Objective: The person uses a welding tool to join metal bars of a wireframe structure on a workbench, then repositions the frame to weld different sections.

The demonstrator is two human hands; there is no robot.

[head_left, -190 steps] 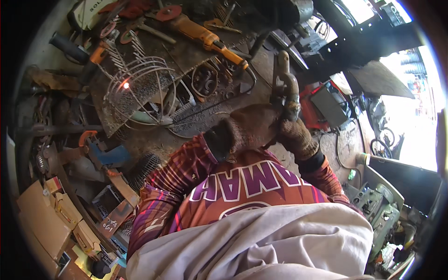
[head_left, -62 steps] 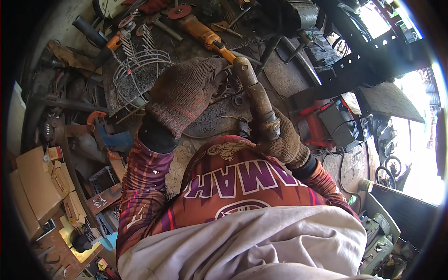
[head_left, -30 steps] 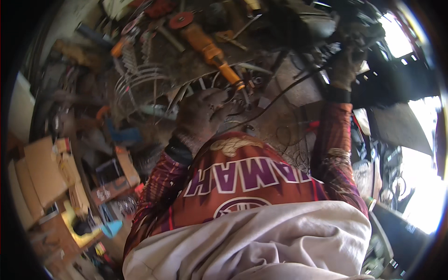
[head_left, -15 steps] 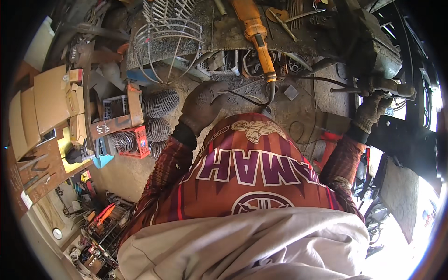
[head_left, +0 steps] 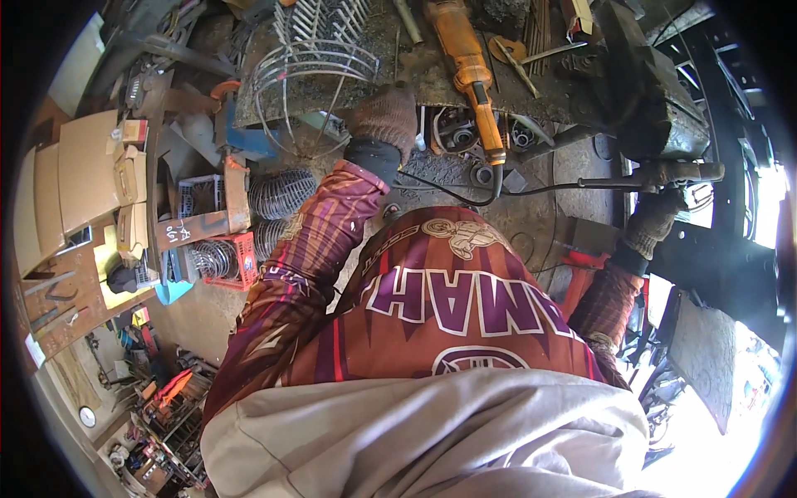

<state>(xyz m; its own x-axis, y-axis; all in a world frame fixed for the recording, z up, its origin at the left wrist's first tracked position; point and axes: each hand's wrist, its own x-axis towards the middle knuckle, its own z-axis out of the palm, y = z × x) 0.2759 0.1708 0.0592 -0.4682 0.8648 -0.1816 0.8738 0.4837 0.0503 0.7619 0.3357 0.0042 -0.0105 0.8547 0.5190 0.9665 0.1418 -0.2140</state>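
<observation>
My left hand [head_left: 385, 119], in a dark brown knit glove, reaches over the near edge of the metal workbench [head_left: 349, 93]. It is beside a cage of bent wire [head_left: 320, 70]; the back of the glove shows and its fingers are mostly hidden. On the right, my gloved right hand [head_left: 654, 222] is closed at the front of a bench vise [head_left: 664, 116], by its handle bar [head_left: 610, 183]. An orange angle grinder [head_left: 473, 75] lies on the bench between my hands, its black cable [head_left: 448, 192] hanging in front.
Wire coils [head_left: 282, 195] are stacked at the left, beside a red crate [head_left: 232, 261]. Cardboard boxes [head_left: 91, 178] lie on a wooden table farther left. A long rod and an orange disc [head_left: 505, 50] rest behind the grinder. Metal parts lie under the bench.
My left hand has moved forward and slightly right, from in front of the bench to over its edge. My right hand stays by the vise, a little lower in view; the view has shifted slightly.
</observation>
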